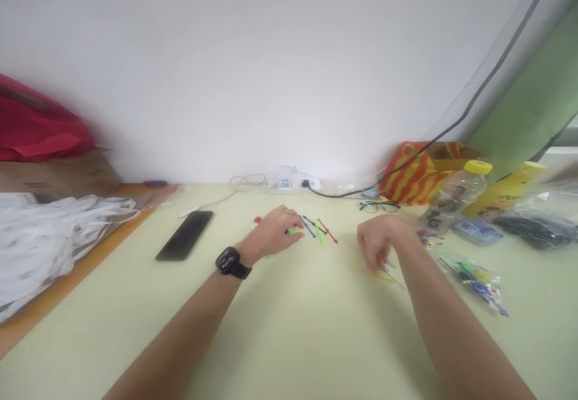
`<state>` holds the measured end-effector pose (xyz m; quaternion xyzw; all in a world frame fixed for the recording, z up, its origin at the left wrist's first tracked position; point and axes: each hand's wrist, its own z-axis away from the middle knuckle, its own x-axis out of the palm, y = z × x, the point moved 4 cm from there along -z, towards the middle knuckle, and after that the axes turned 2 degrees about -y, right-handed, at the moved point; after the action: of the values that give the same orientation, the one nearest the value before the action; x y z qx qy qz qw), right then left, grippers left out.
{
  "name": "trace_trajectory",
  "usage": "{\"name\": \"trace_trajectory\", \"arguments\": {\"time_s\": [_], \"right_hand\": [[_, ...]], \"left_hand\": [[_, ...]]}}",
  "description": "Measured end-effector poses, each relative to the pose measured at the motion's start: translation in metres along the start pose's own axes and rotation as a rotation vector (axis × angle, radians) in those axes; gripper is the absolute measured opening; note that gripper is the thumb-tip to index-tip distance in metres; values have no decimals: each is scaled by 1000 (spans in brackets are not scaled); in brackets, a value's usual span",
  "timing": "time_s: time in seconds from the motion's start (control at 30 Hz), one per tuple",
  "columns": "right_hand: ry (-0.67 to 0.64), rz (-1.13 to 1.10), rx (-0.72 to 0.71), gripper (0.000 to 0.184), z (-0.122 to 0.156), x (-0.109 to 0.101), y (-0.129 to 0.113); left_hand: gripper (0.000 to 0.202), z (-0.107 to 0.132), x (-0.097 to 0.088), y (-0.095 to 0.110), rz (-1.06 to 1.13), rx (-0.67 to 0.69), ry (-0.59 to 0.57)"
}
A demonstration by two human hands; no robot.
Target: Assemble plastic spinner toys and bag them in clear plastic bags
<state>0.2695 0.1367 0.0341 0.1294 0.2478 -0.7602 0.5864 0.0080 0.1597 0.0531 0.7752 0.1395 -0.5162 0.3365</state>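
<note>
Sticks [329,232] in blue, black, green and red are lying on the table [289,328], between the left hand [273,231] and the right hand [377,240]. The left is holding thumb and fingers apart over small coloured pieces [293,232]; the right is hanging curled at thin yellow pieces [385,276], its grip impossible to tell. Beyond, a power strip [279,182] is sitting by the wall [271,75].
</note>
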Motion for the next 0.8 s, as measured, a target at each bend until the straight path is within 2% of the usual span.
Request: {"name": "trace_trajectory", "arguments": {"time_s": [0.13,0.23,0.3,0.37,0.43,0.5,0.63,0.73,0.8], "right_hand": [[-16,59,32,24,-6,8,-10],[45,42,-44,24,-1,4,-15],[123,26,-185,27,4,-2,-20],[238,-36,-433,24,12,-9,-32],[363,-203,-713,18,21,-14,-48],[443,-430,-915,13,25,-15,-62],[450,-734,-1080,20,17,-7,-88],[452,-853,-1107,25,8,-2,-102],[525,-884,-1077,24,3,0,-107]], "left_hand": [[18,1,-6,-1,16,-30,5],[21,1,-18,-8,20,-63,31],[24,2,-27,-11,56,-93,46],[25,3,-34,-12,128,-116,51],[23,5,-36,-8,239,-128,51],[24,6,-33,-3,414,-135,45],[32,6,-23,3,778,-159,54],[30,6,-20,-2,828,-191,133],[28,7,-21,-7,797,-207,198]]}}
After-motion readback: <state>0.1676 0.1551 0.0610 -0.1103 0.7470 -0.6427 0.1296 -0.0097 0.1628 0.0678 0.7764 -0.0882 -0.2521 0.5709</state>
